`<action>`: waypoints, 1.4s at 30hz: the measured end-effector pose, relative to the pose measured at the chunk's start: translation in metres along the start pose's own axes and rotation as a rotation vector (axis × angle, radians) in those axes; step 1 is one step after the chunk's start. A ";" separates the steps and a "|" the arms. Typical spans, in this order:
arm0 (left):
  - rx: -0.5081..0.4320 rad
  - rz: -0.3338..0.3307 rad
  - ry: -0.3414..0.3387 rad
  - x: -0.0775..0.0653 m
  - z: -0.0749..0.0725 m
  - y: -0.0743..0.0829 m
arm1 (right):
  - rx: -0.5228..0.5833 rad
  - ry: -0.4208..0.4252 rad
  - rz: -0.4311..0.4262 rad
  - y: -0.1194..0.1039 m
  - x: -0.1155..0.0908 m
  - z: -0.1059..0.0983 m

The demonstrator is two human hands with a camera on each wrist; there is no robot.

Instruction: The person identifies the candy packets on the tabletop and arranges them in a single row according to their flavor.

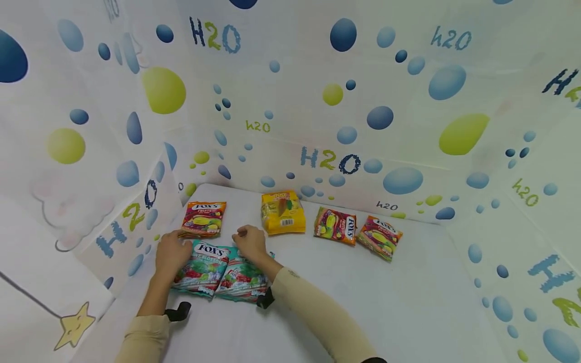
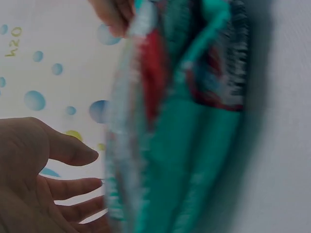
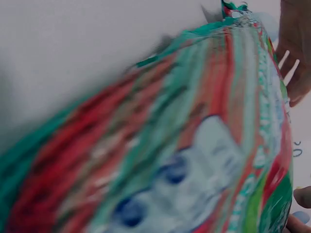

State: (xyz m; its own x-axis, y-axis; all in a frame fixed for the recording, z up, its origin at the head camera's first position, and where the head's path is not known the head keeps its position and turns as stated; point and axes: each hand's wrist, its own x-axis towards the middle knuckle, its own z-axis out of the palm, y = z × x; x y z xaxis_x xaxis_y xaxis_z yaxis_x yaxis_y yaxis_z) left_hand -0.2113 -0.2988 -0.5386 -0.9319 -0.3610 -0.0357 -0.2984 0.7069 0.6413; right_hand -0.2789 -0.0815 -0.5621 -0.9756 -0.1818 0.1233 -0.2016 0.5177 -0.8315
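Two teal Fox's candy bags lie side by side at the front left in the head view: a left bag (image 1: 205, 267) and a right bag (image 1: 243, 277). My left hand (image 1: 171, 254) is at the left bag's upper left edge; the left wrist view shows that hand (image 2: 43, 179) with fingers extended beside a teal bag (image 2: 170, 160). My right hand (image 1: 251, 244) is over the top of the right bag, its fingers loosely bent with no thing seen between them. In the right wrist view a striped bag (image 3: 160, 126) fills most of the picture, and whether fingers touch it is unclear.
Behind the left hand lies an orange Fox's fruits bag (image 1: 204, 219). A yellow bag (image 1: 283, 213) stands near the back wall. Two more orange Fox's bags, one (image 1: 335, 225) beside the other (image 1: 380, 237), lie right of it. Patterned walls surround the white table (image 1: 345, 292).
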 end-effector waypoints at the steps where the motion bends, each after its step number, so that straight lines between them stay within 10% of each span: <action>1: 0.005 -0.004 -0.003 0.002 0.002 -0.001 | 0.007 0.000 0.014 0.000 0.001 0.001; 17: -0.079 -0.031 0.023 0.026 0.014 -0.012 | 0.032 -0.031 0.194 -0.010 0.013 0.016; 24: -0.176 -0.126 -0.052 0.032 0.014 -0.014 | -0.007 -0.093 0.192 -0.011 0.018 0.018; 42: -0.217 -0.104 -0.134 0.049 0.006 -0.017 | 0.119 -0.042 0.319 -0.026 0.045 0.041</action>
State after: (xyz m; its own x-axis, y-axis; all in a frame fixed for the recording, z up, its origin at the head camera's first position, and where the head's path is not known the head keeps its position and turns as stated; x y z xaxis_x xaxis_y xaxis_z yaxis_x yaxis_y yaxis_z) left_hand -0.2528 -0.3252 -0.5559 -0.9219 -0.3310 -0.2013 -0.3559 0.5183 0.7776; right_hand -0.3140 -0.1376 -0.5572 -0.9829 -0.0621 -0.1731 0.1267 0.4530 -0.8824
